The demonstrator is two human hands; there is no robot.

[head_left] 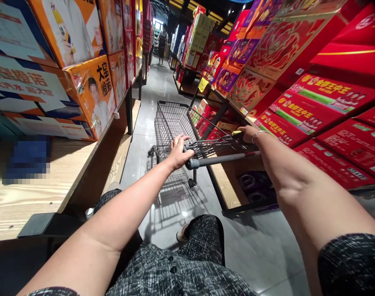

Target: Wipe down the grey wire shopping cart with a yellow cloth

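Observation:
A dark wire shopping cart [171, 117] stands in the aisle ahead of me, its basket bare where I can see inside. My left hand [178, 153] rests at its rear left corner, beside the end of the grey push handle [224, 159]. The fingers of that hand reach over the rim and the thumb is apart from them. At the rear right corner, my right hand [248, 134], with a bangle on the wrist, is closed around the cart's edge. By its fingertips shows a small yellow-green piece [236, 132] whose kind I cannot tell.
Orange drink cartons [91, 94] are stacked on a wooden shelf [82, 172] to my left. Red gift boxes [298, 111] line the right, close to my right arm. A low wooden platform [226, 185] borders the cart. Further along the tiled aisle stands a person [162, 43].

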